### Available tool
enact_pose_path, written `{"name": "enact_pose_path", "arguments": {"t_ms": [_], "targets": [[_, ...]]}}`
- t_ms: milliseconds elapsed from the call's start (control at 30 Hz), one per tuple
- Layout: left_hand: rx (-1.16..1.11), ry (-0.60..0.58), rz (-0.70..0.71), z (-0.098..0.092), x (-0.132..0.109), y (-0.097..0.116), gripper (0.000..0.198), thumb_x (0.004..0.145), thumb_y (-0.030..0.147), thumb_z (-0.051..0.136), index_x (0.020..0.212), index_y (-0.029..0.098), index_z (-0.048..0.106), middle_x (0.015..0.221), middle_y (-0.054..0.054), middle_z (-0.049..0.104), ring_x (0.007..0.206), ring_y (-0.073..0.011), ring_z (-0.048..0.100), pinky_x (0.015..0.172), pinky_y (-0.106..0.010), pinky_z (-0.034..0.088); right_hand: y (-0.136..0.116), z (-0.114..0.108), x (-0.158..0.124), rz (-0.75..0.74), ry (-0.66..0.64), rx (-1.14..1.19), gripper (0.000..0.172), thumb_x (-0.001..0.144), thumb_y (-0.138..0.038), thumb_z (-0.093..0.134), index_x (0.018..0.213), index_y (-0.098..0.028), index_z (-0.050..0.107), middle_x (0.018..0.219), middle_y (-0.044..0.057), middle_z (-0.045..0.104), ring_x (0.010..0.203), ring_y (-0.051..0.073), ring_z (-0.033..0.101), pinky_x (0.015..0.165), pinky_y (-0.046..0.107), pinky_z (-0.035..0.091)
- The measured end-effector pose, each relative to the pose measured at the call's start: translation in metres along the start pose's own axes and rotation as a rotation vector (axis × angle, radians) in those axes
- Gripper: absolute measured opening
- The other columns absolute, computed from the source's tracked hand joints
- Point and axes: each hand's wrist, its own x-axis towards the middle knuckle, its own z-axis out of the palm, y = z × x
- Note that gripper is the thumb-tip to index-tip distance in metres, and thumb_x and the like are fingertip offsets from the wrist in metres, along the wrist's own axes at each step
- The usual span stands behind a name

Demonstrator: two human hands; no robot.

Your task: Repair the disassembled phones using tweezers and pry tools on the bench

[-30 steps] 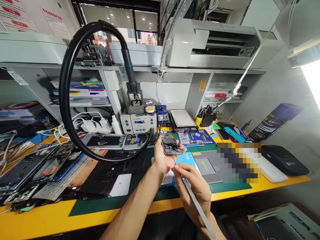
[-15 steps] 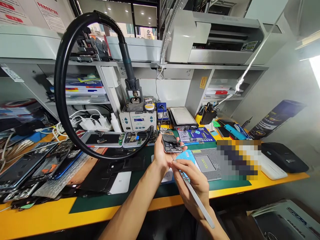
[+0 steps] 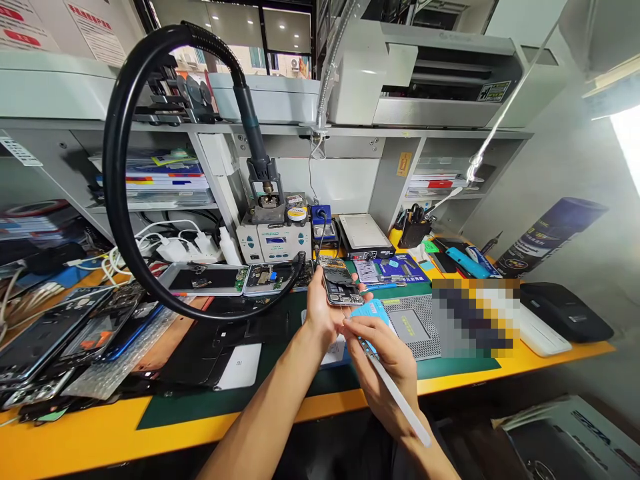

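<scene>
An opened smartphone (image 3: 342, 281) lies tilted in my left hand (image 3: 320, 303), its circuit board and dark inner parts facing up. My left thumb runs along its near-left edge, while fingertips show past its right side. Between the fingers of my right hand (image 3: 383, 357) is a pair of silver tweezers (image 3: 400, 399) with holes in the grip. The back end slants down over my wrist. The thin points reach just below the phone's lower edge; whether they touch it I cannot tell. Beneath my hands is a light blue packet (image 3: 371, 310).
A green mat (image 3: 185, 408) covers part of the yellow bench. A black hose (image 3: 111, 167) loops from the hot air station (image 3: 275, 241). Phone parts (image 3: 45, 323) crowd the left. Toward the right are a perforated metal plate (image 3: 427, 310), a black case (image 3: 565, 312) and a spray can (image 3: 550, 237).
The view has shifted very slightly. My left hand keeps the phone in the same place, and the tweezers in my right hand have barely moved.
</scene>
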Motion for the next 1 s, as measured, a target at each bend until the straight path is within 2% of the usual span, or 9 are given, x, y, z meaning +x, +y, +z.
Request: {"name": "enact_pose_path", "arguments": {"t_ms": [167, 433, 700, 833, 1000], "targets": [[0.02, -0.01, 0.007, 0.0002, -0.0024, -0.0011, 0.05, 0.1, 0.049, 0.037, 0.09, 0.011, 0.068, 0.09, -0.017, 0.073, 0.086, -0.03, 0.073, 0.084, -0.051, 0.059, 0.0001, 0.0008, -0.0055, -0.083, 0.003, -0.088, 0.032, 0.091, -0.001, 0.059, 0.113, -0.02, 0.071, 0.103, 0.007, 0.068, 0.093, 0.015, 0.069, 0.083, 0.024, 0.056], [0.033, -0.004, 0.0, -0.0029, 0.0034, 0.001, 0.053, 0.1, 0.051, 0.034, 0.098, 0.011, 0.068, 0.083, -0.014, 0.073, 0.074, -0.0265, 0.072, 0.081, -0.052, 0.061, -0.0008, -0.0005, -0.0038, 0.0, -0.028, -0.027, 0.028, 0.092, -0.003, 0.06, 0.111, -0.02, 0.072, 0.101, 0.006, 0.069, 0.093, 0.014, 0.069, 0.084, 0.023, 0.055], [0.051, -0.02, 0.002, -0.0042, 0.0037, -0.001, 0.052, 0.099, 0.053, 0.036, 0.109, 0.012, 0.068, 0.087, -0.014, 0.074, 0.068, -0.0246, 0.069, 0.083, -0.05, 0.06, 0.0008, -0.0003, -0.0027, 0.031, -0.02, 0.017, 0.026, 0.092, -0.005, 0.061, 0.11, -0.021, 0.073, 0.102, 0.005, 0.07, 0.093, 0.014, 0.069, 0.084, 0.022, 0.056], [0.062, -0.014, 0.009, -0.0027, 0.0025, -0.0003, 0.052, 0.1, 0.051, 0.036, 0.108, 0.012, 0.068, 0.087, -0.014, 0.074, 0.072, -0.0258, 0.071, 0.082, -0.05, 0.06, 0.0015, -0.0002, -0.002, 0.049, -0.026, 0.035, 0.025, 0.093, -0.006, 0.061, 0.109, -0.021, 0.072, 0.102, 0.006, 0.071, 0.093, 0.015, 0.07, 0.084, 0.024, 0.056], [0.065, 0.001, 0.018, -0.0022, 0.0015, 0.0, 0.051, 0.1, 0.05, 0.035, 0.099, 0.012, 0.07, 0.088, -0.016, 0.074, 0.085, -0.0303, 0.073, 0.082, -0.052, 0.06, -0.0014, 0.0022, -0.0037, -0.045, -0.01, -0.082, 0.029, 0.091, -0.003, 0.059, 0.111, -0.019, 0.072, 0.103, 0.007, 0.069, 0.093, 0.015, 0.069, 0.083, 0.023, 0.055]]}}
